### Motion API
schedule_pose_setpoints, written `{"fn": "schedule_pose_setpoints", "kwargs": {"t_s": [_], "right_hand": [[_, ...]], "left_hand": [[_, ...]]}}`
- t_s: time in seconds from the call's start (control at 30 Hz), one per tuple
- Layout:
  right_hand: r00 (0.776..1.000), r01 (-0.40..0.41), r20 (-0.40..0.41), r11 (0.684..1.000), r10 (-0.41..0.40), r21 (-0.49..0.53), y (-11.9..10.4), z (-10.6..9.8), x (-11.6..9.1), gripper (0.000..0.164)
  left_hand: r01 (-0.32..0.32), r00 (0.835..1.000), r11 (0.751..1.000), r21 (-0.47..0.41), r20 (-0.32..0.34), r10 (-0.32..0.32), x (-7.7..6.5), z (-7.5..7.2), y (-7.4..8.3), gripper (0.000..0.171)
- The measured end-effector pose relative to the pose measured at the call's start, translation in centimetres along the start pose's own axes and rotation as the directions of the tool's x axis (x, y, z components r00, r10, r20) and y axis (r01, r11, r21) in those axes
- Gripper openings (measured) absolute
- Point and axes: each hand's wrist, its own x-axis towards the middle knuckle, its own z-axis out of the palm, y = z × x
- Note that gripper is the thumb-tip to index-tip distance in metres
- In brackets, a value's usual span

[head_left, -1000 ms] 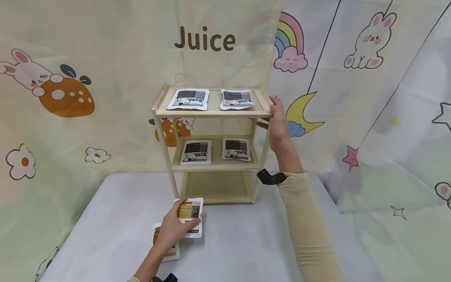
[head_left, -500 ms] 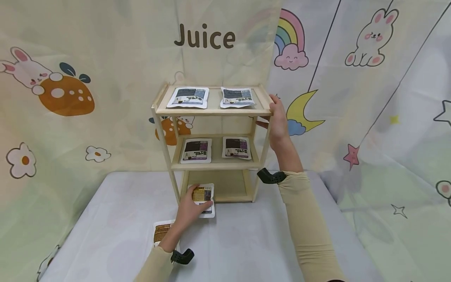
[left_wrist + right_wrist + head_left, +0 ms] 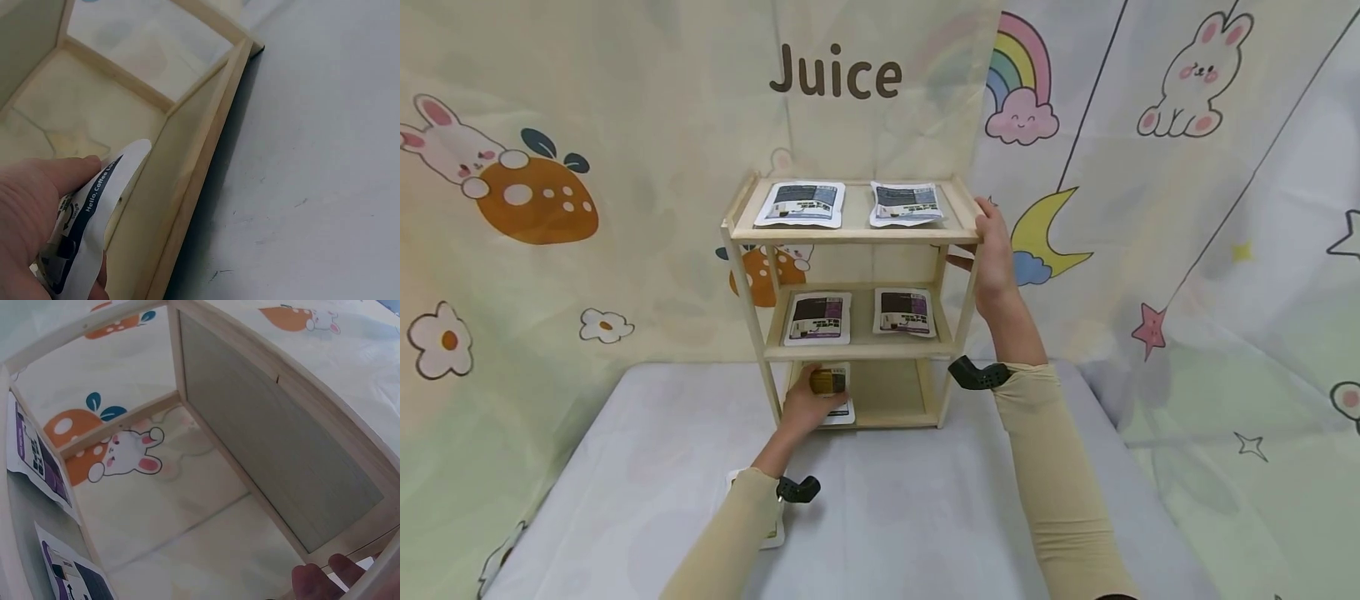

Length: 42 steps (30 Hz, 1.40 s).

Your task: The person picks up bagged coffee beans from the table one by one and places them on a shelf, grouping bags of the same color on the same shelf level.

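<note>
My left hand point(image 3: 805, 406) pinches a white coffee pouch point(image 3: 97, 231) with a gold-brown label, thumb on one face and fingers on the other. In the head view the pouch is inside the left part of the bottom shelf point(image 3: 887, 392), tilted in the left wrist view; whether it touches the shelf floor I cannot tell. My right hand point(image 3: 995, 258) grips the top right corner of the wooden three-tier rack point(image 3: 857, 237); its fingertips point(image 3: 312, 582) show at the edge of the top board. Another pouch point(image 3: 775, 533) lies on the table, mostly hidden under my left forearm.
Two blue-labelled pouches, one left point(image 3: 801, 204) and one right point(image 3: 905, 204), lie on the top shelf. The middle shelf bears two purple-labelled pouches, left point(image 3: 817, 317) and right point(image 3: 904, 311). A white-covered table point(image 3: 925, 500) carries the rack, with a printed cloth point(image 3: 662, 167) behind.
My left hand has carried the gold-brown pouch from the table in front up and forward into the bottom shelf. The right hand keeps its grip on the rack.
</note>
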Motion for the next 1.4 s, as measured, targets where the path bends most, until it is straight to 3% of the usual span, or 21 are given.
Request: {"fn": "schedule_pose_setpoints", "kwargs": {"t_s": [0.2, 0.5, 1.03, 1.4], "right_hand": [[1.0, -0.001, -0.001, 1.0, 0.001, -0.007, -0.3, 0.1, 0.2, 0.051], [1.0, -0.023, -0.009, 0.999, 0.023, -0.024, -0.1, 0.1, 0.0, 0.051], [1.0, -0.011, -0.017, 1.0, 0.011, -0.001, 0.0, 0.0, 0.1, 0.05], [1.0, 0.0, -0.026, 1.0, 0.0, -0.005, -0.2, 0.0, 0.1, 0.049]], "left_hand": [[0.016, 1.0, 1.0, -0.026, 0.011, -0.016, 1.5, 0.2, -0.6, 0.088], [0.039, 0.999, 0.999, 0.032, 0.017, -0.039, 2.6, 0.8, -1.8, 0.09], [0.064, 0.998, 0.985, 0.159, 0.009, -0.066, 2.6, 2.2, -1.5, 0.088], [0.038, 0.998, 0.984, 0.176, -0.047, -0.031, 2.4, 2.2, -1.0, 0.084]]}}
